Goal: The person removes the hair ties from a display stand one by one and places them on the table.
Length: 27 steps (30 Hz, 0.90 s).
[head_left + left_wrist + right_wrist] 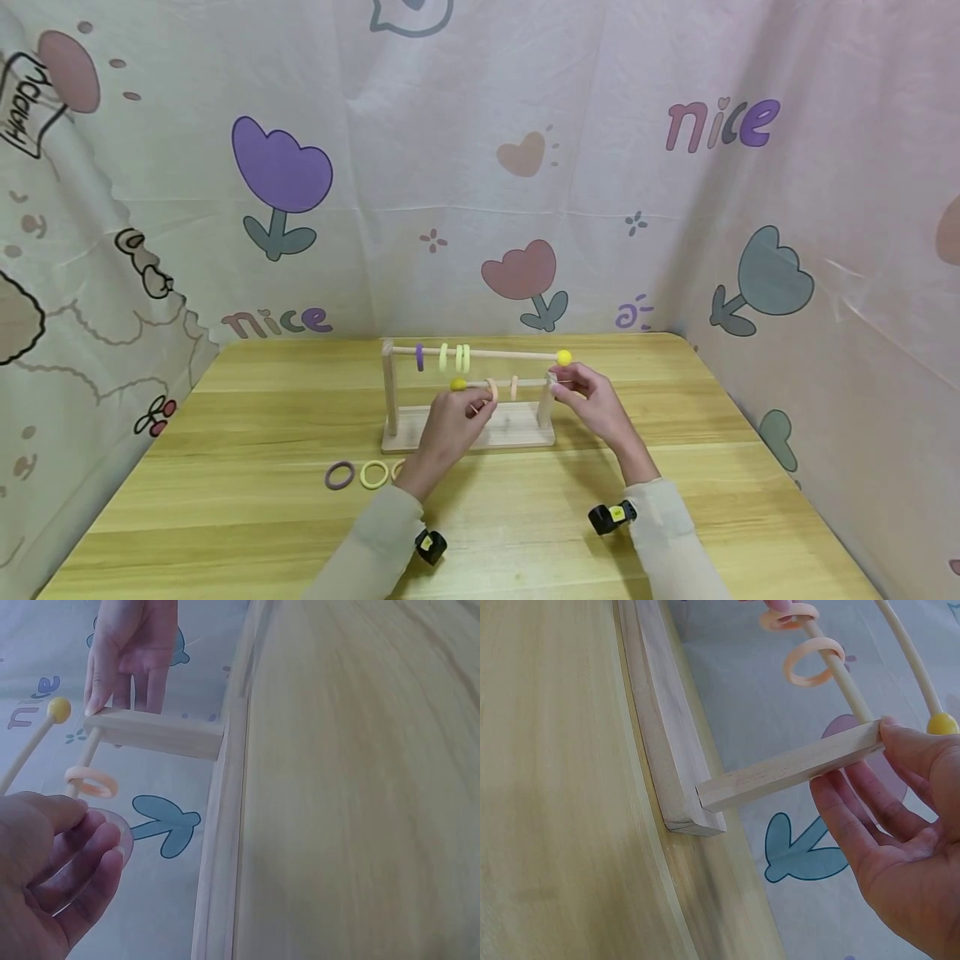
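A wooden rack (471, 446) with two horizontal rods stands on the table. My left hand (453, 421) pinches a peach ring (492, 388) that sits around the lower rod (534, 382), close to its yellow ball end (458, 384). A second peach ring (810, 683) hangs on the same rod, nearer the short post (795, 766). With thumb and fingers, my right hand (596, 404) grips the upper end of that post. The upper rod (510, 355) carries a purple ring (420, 357) and several pale yellow rings (443, 357).
On the table left of the left forearm lie a purple ring (331, 485), a yellow ring (363, 483) and a peach ring (393, 472) partly hidden by the arm. The upper rod ends in a yellow ball (564, 357) near the right hand. A printed curtain (450, 275) hangs behind the table.
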{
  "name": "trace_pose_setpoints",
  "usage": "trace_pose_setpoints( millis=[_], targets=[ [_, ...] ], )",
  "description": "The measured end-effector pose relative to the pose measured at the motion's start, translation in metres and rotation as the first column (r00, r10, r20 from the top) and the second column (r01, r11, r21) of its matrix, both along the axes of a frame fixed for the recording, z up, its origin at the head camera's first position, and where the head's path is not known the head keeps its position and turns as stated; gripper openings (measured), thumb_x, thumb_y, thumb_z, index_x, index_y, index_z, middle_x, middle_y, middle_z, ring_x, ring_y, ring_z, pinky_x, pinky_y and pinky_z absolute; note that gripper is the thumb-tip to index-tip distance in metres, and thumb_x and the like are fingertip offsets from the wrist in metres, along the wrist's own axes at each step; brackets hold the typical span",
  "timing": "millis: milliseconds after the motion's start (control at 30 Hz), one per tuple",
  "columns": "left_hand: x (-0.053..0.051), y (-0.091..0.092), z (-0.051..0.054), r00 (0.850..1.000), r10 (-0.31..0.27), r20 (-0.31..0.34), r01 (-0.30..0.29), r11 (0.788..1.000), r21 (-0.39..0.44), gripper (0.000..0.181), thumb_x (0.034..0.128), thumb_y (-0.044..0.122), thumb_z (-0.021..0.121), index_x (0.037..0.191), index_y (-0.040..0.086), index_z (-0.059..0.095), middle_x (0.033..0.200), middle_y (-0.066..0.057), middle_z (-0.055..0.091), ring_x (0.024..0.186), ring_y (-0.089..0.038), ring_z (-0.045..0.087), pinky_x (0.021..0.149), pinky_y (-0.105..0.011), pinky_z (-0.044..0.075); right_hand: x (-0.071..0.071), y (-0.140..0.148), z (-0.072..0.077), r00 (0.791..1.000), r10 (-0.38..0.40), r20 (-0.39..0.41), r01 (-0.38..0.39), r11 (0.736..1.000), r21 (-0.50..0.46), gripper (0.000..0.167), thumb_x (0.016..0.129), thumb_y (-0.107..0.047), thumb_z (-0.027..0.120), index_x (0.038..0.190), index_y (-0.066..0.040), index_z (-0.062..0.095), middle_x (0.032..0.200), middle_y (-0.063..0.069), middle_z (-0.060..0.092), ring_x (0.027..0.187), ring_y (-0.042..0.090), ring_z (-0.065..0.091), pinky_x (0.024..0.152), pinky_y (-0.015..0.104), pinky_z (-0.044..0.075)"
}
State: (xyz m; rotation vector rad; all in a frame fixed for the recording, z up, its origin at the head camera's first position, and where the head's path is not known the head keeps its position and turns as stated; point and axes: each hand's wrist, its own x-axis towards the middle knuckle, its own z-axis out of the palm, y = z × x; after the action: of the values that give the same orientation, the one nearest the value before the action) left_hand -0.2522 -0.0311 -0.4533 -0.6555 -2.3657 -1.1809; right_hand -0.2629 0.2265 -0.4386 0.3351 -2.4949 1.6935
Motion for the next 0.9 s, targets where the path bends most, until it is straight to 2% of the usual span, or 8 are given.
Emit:
trace_pose_setpoints(
  millis=[400, 667, 900],
  targets=[
    [0.002, -0.008, 0.002, 1.0, 0.005, 0.006, -0.005, 1.0, -0.003, 0.006, 0.0925, 0.008, 0.076, 0.091, 0.007, 0.081, 0.07, 0.001, 0.071, 0.057, 0.001, 0.052, 0.056, -0.014, 0.048, 0.001, -0.001, 0.001, 1.0, 0.009, -0.013, -0.009, 1.0, -0.006, 0.033, 0.1, -0.014, 0.069, 0.129, -0.001, 0.065, 0.125, 0.024, 0.068, 0.115, 0.034, 0.066, 0.09, 0.017, 0.058],
    [0.003, -0.014, 0.005, 1.0, 0.017, -0.009, -0.017, 1.0, -0.012, 0.006, 0.0924, 0.007, 0.075, 0.093, 0.006, 0.081, 0.058, 0.006, 0.056, 0.053, -0.001, 0.04, 0.052, -0.014, 0.035, 0.0, 0.0, 0.0, 1.0, 0.009, -0.019, -0.009, 1.0, -0.005, 0.033, 0.1, -0.015, 0.069, 0.129, -0.001, 0.065, 0.124, 0.024, 0.068, 0.115, 0.035, 0.066, 0.089, 0.016, 0.058],
    [0.004, -0.02, 0.007, 0.999, 0.034, 0.021, -0.033, 0.999, -0.017, 0.009, 0.0931, 0.007, 0.075, 0.097, 0.003, 0.082, 0.058, 0.006, 0.056, 0.052, -0.001, 0.038, 0.05, -0.014, 0.031, 0.0, 0.0, 0.0, 1.0, 0.007, -0.012, -0.007, 1.0, -0.009, 0.033, 0.1, -0.016, 0.069, 0.129, -0.001, 0.065, 0.125, 0.024, 0.068, 0.115, 0.034, 0.066, 0.09, 0.017, 0.057]
  ],
)
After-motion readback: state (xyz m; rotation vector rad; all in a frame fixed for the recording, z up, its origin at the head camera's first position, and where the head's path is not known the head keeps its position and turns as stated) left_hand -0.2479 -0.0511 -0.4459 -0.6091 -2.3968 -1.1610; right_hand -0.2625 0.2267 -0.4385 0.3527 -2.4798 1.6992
